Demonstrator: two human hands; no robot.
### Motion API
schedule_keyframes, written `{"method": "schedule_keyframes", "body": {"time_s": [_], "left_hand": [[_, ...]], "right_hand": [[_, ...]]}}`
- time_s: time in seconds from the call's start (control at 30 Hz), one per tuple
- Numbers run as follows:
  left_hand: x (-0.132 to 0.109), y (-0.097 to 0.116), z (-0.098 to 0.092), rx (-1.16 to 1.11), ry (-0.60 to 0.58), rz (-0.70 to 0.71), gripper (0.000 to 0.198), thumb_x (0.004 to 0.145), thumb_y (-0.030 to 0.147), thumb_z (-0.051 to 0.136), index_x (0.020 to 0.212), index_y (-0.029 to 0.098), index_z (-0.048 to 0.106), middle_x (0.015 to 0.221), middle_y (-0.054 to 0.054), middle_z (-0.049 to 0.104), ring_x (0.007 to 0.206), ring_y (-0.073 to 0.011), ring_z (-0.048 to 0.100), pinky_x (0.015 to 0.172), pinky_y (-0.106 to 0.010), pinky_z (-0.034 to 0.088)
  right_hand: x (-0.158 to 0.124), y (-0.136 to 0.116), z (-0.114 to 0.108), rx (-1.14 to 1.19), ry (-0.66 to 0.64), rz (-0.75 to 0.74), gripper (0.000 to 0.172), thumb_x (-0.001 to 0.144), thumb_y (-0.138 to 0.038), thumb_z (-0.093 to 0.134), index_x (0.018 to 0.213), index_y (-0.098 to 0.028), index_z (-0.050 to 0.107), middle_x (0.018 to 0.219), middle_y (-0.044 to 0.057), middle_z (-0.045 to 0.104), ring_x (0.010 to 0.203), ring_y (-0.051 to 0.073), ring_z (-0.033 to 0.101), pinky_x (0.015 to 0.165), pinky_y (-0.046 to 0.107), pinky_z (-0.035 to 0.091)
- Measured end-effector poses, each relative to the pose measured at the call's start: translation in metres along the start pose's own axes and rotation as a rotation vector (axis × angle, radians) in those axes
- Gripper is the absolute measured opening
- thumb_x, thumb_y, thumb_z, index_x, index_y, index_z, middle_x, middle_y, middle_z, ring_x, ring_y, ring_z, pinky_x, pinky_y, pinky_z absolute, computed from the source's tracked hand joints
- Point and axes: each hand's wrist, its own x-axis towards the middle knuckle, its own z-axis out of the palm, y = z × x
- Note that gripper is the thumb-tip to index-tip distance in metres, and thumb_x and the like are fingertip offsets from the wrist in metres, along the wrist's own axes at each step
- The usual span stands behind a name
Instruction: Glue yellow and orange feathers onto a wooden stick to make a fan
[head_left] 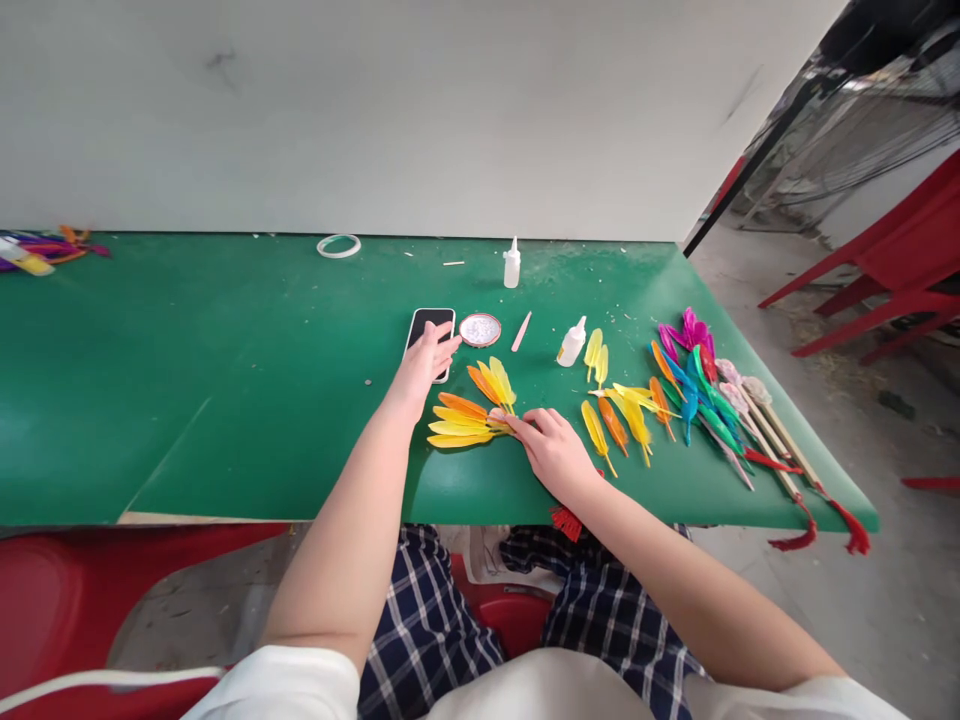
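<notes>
My right hand (pixel 551 448) pinches the base of a feather fan (pixel 469 420), whose yellow and orange feathers spread to the left just above the table. A red tassel (pixel 566 522) hangs at the table's front edge below my right wrist; whether it belongs to the fan is hidden. Over a phone (pixel 430 322) with a dark screen reaches my left hand (pixel 427 365), its fingers stretched out and holding nothing I can see. Its fingertips are close to a small round dish (pixel 480 330) of whitish bits. Right of the dish lies a pair of pink tweezers (pixel 521 331).
Two white glue bottles (pixel 511 265) (pixel 571 343) are on the green table (pixel 225 380). Loose yellow and orange feathers (pixel 598 428) lie at right, beside colourful feathers (pixel 694 385) and sticks with red tassels (pixel 780 440). A tape roll (pixel 339 246) lies near the wall.
</notes>
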Motion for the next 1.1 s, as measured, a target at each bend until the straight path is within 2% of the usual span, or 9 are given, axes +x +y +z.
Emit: {"method": "schedule_keyframes", "body": {"time_s": [0.07, 0.17, 0.37, 0.63, 0.8, 0.9, 1.0, 1.1], "left_hand": [[-0.002, 0.001, 0.004, 0.033, -0.058, -0.008, 0.068, 0.086, 0.058, 0.013, 0.13, 0.013, 0.039, 0.131, -0.016, 0.046, 0.124, -0.0207, 0.04, 0.101, -0.035, 0.033], [-0.003, -0.001, 0.005, 0.103, -0.082, -0.006, 0.069, 0.085, 0.059, 0.014, 0.13, 0.013, 0.04, 0.133, -0.015, 0.044, 0.126, -0.0207, 0.037, 0.103, -0.036, 0.029], [-0.001, -0.014, 0.002, 0.259, -0.131, 0.08, 0.067, 0.085, 0.059, 0.022, 0.126, 0.012, 0.046, 0.131, -0.013, 0.047, 0.125, -0.0201, 0.039, 0.103, -0.034, 0.028], [-0.003, -0.019, -0.002, 0.427, -0.047, 0.092, 0.056, 0.084, 0.055, 0.031, 0.123, 0.019, 0.049, 0.126, -0.009, 0.053, 0.12, -0.0202, 0.045, 0.098, -0.032, 0.033], [-0.01, -0.012, 0.0, 0.578, -0.05, 0.119, 0.054, 0.085, 0.053, 0.03, 0.122, 0.02, 0.051, 0.125, -0.007, 0.054, 0.119, -0.0208, 0.046, 0.099, -0.033, 0.033], [-0.017, -0.008, 0.005, 0.713, -0.113, 0.207, 0.046, 0.087, 0.045, 0.033, 0.121, 0.021, 0.053, 0.129, -0.006, 0.051, 0.121, -0.0203, 0.043, 0.102, -0.034, 0.03], [-0.021, -0.006, 0.007, 0.836, -0.254, 0.34, 0.035, 0.086, 0.035, 0.038, 0.109, 0.022, 0.061, 0.126, -0.003, 0.053, 0.125, -0.0193, 0.038, 0.105, -0.035, 0.026], [-0.022, -0.005, 0.007, 0.906, -0.353, 0.414, 0.028, 0.083, 0.031, 0.043, 0.096, 0.023, 0.067, 0.111, -0.002, 0.062, 0.113, -0.0198, 0.048, 0.1, -0.034, 0.033]], "right_hand": [[-0.001, -0.001, 0.001, -0.035, -0.01, -0.006, 0.038, 0.086, -0.012, 0.038, 0.121, -0.019, 0.052, 0.088, 0.008, 0.055, 0.075, 0.017, 0.045, 0.071, 0.029, 0.041], [0.0, -0.003, 0.0, -0.077, -0.02, -0.01, 0.036, 0.085, -0.012, 0.04, 0.117, -0.016, 0.055, 0.088, 0.009, 0.055, 0.074, 0.017, 0.043, 0.07, 0.03, 0.04], [0.0, -0.007, -0.001, -0.114, -0.017, -0.017, 0.036, 0.082, -0.014, 0.042, 0.115, -0.013, 0.056, 0.089, 0.011, 0.055, 0.076, 0.02, 0.042, 0.066, 0.033, 0.038], [-0.002, -0.011, -0.007, -0.151, -0.037, -0.028, 0.043, 0.083, -0.017, 0.04, 0.125, -0.023, 0.047, 0.099, 0.01, 0.055, 0.082, 0.021, 0.041, 0.066, 0.034, 0.033], [-0.001, -0.011, -0.004, -0.173, -0.057, -0.067, 0.041, 0.084, -0.016, 0.039, 0.124, -0.018, 0.048, 0.099, 0.011, 0.055, 0.086, 0.022, 0.042, 0.067, 0.035, 0.033], [0.0, -0.012, -0.002, -0.178, -0.056, -0.104, 0.041, 0.086, -0.013, 0.035, 0.126, -0.014, 0.044, 0.095, 0.011, 0.057, 0.086, 0.022, 0.043, 0.069, 0.036, 0.034], [0.0, -0.012, -0.002, -0.162, -0.054, -0.124, 0.043, 0.087, -0.012, 0.035, 0.129, -0.013, 0.04, 0.094, 0.011, 0.057, 0.089, 0.022, 0.044, 0.072, 0.036, 0.035], [-0.001, -0.012, -0.003, -0.145, -0.028, -0.117, 0.045, 0.086, -0.014, 0.038, 0.131, -0.015, 0.039, 0.097, 0.011, 0.057, 0.094, 0.023, 0.044, 0.076, 0.037, 0.036]]}}
